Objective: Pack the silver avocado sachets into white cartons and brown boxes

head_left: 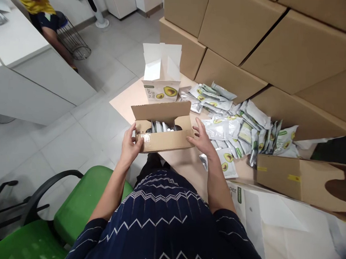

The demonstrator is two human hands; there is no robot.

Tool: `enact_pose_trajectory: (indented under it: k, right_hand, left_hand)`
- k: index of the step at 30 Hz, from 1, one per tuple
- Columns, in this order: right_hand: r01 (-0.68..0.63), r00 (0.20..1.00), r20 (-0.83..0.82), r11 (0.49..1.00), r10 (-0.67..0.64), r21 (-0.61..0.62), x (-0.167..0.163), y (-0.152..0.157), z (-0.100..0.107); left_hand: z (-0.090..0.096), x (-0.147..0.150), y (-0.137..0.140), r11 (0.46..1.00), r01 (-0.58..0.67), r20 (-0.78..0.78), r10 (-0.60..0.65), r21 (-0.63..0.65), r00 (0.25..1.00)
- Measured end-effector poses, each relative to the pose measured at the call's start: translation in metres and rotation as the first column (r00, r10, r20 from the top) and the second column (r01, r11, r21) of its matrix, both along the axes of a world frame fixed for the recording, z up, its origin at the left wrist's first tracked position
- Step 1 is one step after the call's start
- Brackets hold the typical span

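A small brown cardboard box [166,140] with its back flap raised is between my hands at the table's edge. Inside it stand several silver sachets [161,126], partly hidden by the front wall. My left hand [130,146] grips the box's left end, thumb on the front face near a strip of clear tape. At the right end, my right hand [203,139] holds the box with its thumb against the front corner and its fingers along the side. Right of it lies a heap of silver sachets [229,128] printed with avocados.
Behind the box, a white avocado-printed carton [160,91] stands with its lid up. Large brown cartons [242,28] are stacked along the back. An open cardboard box [278,171] and white packaging [295,225] lie at right. A green chair [85,202] is at left; a seated person [41,6] is farther off.
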State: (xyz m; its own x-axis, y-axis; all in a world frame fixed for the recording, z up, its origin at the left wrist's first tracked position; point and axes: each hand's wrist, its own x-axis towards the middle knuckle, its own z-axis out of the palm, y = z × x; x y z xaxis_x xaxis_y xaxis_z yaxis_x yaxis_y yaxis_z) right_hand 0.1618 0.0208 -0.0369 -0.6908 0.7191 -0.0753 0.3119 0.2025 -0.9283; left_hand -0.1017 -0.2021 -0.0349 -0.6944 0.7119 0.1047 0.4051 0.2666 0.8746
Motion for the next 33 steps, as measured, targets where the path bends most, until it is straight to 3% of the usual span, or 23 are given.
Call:
enact_pose_trajectory:
  k: [4,7,9,11,17,23,26,30,33]
  right_hand:
    - [-0.065,0.993,0.086,0.992,0.075,-0.107,-0.003,0.010,0.005]
    - [-0.131,0.986,0.077,0.978,0.145,-0.160,-0.005,0.018,0.002]
    - [-0.175,0.981,0.050,0.969,0.186,-0.173,-0.009,0.025,-0.001]
    - [-0.199,0.978,0.031,0.967,0.206,-0.158,-0.017,0.033,-0.002]
    - [-0.213,0.976,-0.040,0.977,0.213,0.021,-0.040,0.048,0.001]
    - [-0.155,0.987,-0.025,0.981,0.159,0.118,-0.025,0.041,0.001]
    - [-0.168,0.984,-0.034,0.968,0.178,0.187,-0.015,0.037,-0.001]
    - [-0.186,0.982,-0.003,0.973,0.188,0.134,-0.008,0.032,-0.008]
    - [-0.181,0.983,0.043,0.982,0.178,0.059,-0.005,0.027,-0.014]
  left_hand:
    - [0.013,0.006,0.004,0.985,0.028,-0.159,-0.056,-0.170,0.986]
    - [0.017,0.005,0.005,0.963,-0.030,-0.254,-0.041,-0.267,0.966]
    - [0.017,-0.005,0.007,0.940,-0.056,-0.262,-0.036,-0.335,0.964]
    - [0.016,-0.022,0.010,0.925,-0.002,-0.212,-0.085,-0.379,0.974]
    - [0.013,-0.055,0.019,0.921,0.279,-0.143,-0.325,-0.270,0.935]
    - [0.011,-0.042,0.008,0.959,0.208,-0.249,-0.253,-0.193,0.935]
    - [0.010,-0.036,0.001,0.945,0.237,-0.320,-0.302,-0.225,0.898]
    - [0.013,-0.024,-0.004,0.915,0.243,-0.411,-0.366,-0.322,0.835]
    - [0.015,-0.007,-0.004,0.896,0.208,-0.416,-0.375,-0.392,0.828]
